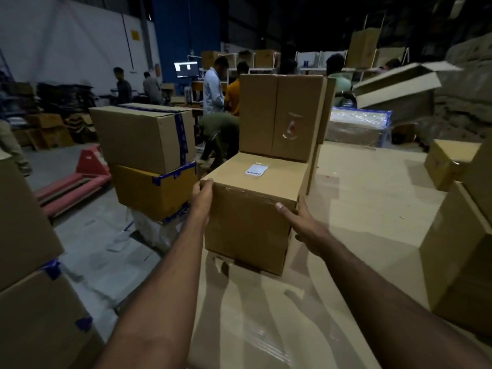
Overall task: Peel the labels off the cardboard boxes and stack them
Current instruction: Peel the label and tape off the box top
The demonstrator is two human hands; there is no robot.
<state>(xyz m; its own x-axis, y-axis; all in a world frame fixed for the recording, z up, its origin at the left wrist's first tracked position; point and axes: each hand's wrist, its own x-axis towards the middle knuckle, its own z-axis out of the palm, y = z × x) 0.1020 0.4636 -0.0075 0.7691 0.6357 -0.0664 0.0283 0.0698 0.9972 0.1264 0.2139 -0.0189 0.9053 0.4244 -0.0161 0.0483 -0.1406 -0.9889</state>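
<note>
Left hand [203,195] fingers: wrapped round the far left side of the held box [250,222], out of sight.
Right hand [303,222] fingers: behind the held box's right side; only the thumb shows.
Label [256,170] on top of the held box: print too small to read.
Upright box [282,115] behind the held box: its base is hidden.
Flying carton [396,86], up and right of the held box: motion-blurred.
Boxes at right [463,249] of the held box: cut by the frame edge.
Stack at left [34,302] of the held box: cut by the frame edge.

Dim warehouse light, dark background, forked arm shadows, blurred and bowed edges.
</note>
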